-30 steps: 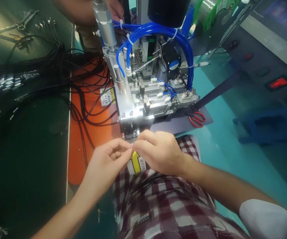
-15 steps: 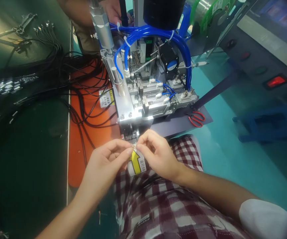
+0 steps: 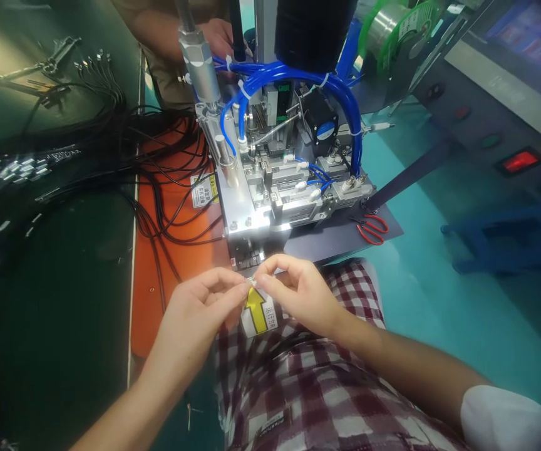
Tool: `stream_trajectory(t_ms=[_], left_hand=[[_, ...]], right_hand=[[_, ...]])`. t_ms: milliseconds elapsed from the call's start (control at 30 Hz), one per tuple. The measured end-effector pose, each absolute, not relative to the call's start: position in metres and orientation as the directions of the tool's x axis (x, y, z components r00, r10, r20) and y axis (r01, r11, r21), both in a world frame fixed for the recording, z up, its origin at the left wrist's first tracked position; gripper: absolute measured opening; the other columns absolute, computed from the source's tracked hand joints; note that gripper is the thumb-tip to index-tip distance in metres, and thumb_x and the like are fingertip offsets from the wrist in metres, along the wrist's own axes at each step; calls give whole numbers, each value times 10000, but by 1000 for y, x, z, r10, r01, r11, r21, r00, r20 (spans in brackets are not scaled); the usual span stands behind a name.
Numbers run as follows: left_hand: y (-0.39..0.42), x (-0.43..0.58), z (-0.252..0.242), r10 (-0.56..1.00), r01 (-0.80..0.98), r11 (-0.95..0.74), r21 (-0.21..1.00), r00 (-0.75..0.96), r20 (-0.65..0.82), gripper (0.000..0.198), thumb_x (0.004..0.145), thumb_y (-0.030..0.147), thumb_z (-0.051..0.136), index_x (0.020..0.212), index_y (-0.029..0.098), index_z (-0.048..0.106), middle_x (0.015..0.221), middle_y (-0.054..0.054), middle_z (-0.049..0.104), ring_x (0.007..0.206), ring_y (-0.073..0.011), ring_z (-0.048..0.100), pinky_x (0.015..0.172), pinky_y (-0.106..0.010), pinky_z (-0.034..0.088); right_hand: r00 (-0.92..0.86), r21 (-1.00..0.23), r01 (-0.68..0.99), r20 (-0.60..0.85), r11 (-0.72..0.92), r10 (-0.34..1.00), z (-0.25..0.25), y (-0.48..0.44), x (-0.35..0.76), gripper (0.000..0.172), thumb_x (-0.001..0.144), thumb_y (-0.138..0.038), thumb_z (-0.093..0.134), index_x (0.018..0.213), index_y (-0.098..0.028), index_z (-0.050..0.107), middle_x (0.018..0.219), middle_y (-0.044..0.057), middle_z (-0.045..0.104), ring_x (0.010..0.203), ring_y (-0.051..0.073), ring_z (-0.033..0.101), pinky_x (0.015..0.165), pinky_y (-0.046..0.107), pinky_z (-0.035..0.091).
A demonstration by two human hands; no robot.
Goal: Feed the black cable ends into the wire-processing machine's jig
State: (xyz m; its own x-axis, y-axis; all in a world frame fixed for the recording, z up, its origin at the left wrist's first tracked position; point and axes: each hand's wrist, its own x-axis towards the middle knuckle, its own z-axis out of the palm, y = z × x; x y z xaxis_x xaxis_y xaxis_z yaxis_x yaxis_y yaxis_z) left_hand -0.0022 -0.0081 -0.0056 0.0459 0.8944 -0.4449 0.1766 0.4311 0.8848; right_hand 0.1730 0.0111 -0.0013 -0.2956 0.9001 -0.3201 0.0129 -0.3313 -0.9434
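Observation:
My left hand [image 3: 200, 307] and my right hand [image 3: 301, 291] meet just in front of the machine, both in a pinch, thumb against forefinger. Between the two sets of fingertips shows a tiny pale piece [image 3: 252, 282], too small for me to tell its kind. Right below the fingertips is a white label [image 3: 270, 318] with a yellow arrow pointing away from me. The metal machine [image 3: 247, 216], with its bundle of blue air tubes [image 3: 352, 106], stands just beyond my hands.
Black cables [image 3: 158, 216] run across an orange board [image 3: 171, 250] on the left, beside a dark green surface [image 3: 64, 294]. Red-handled pliers [image 3: 371, 229] lie on the machine's base. A solder spool [image 3: 387, 28] hangs at upper right. Another person's hand [image 3: 218, 39] is behind the machine.
The view has shifted slightly, so the machine sits a little lower and further right. Both hands keep their pinch, and a bit more of the pale piece shows between them.

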Motion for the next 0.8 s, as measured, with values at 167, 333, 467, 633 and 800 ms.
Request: stream_trajectory(t_ms=[167,333,467,633,800], left_hand=[[-10,-4,-7,867,139,480,866,76,-492,262,819,464,699,831,203,684,500,55,467,484,-94,381,539,-257,388],[-11,0,-5,861,45,505,862,54,-507,289,802,490,719,811,206,668,506,48,483,500,-99,390,519,-250,331],[-10,2,-3,854,19,516,856,58,-517,296,788,496,733,820,209,668,513,52,484,500,-91,379,511,-242,301],[-9,0,-6,845,54,530,846,50,-533,291,794,490,733,812,208,666,509,51,487,500,-89,392,522,-243,324],[-11,-1,-9,863,83,496,864,59,-501,278,820,484,713,821,211,660,508,55,489,495,-87,393,540,-249,351]], right_hand=[[-286,-924,-9,-365,-383,886,-3,12,168,115,788,-205,664,712,-167,585,484,-94,423,393,38,320,377,181,239],[-322,-862,-118,-436,-493,840,-2,14,166,145,769,-218,684,695,-175,567,441,-106,408,376,40,293,357,182,217],[-327,-852,-147,-439,-503,837,-1,15,166,157,756,-210,700,681,-173,566,427,-102,426,376,44,316,347,179,224],[-329,-880,-69,-425,-470,843,0,15,168,121,785,-191,671,705,-166,583,446,-97,433,376,43,337,355,173,250],[-314,-909,-43,-381,-414,870,-3,17,169,125,785,-204,681,714,-157,589,501,-84,447,398,35,321,360,173,214]])
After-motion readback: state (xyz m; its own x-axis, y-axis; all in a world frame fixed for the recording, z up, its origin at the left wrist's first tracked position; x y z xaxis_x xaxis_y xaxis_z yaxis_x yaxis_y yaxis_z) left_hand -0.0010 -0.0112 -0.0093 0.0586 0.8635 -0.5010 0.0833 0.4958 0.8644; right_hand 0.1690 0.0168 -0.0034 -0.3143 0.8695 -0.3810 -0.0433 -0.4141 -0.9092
